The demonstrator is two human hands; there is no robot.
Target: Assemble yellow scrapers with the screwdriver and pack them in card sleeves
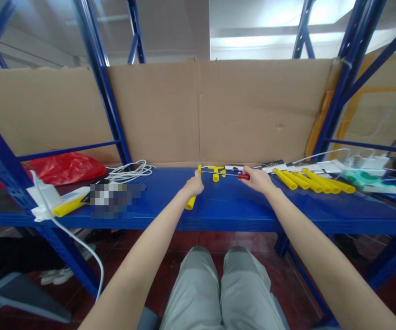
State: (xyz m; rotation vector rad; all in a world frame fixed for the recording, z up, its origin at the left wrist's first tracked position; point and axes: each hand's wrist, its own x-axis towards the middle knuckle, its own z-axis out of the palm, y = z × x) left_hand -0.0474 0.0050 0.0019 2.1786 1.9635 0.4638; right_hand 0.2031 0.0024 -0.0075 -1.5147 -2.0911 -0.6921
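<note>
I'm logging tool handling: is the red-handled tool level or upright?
The red-handled tool is roughly level: its thin shaft runs nearly sideways from the right hand toward the yellow piece in the left hand.

left hand (194, 185) clenched; right hand (257, 179) curled; arms (146, 252) outstretched

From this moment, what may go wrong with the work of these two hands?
The red-handled, metal-shafted screwdriver in the right hand points toward the left hand, which holds a yellow cylindrical piece; a slip might hurt that hand. Yellow tubes near the right hand might roll if bumped.
</note>
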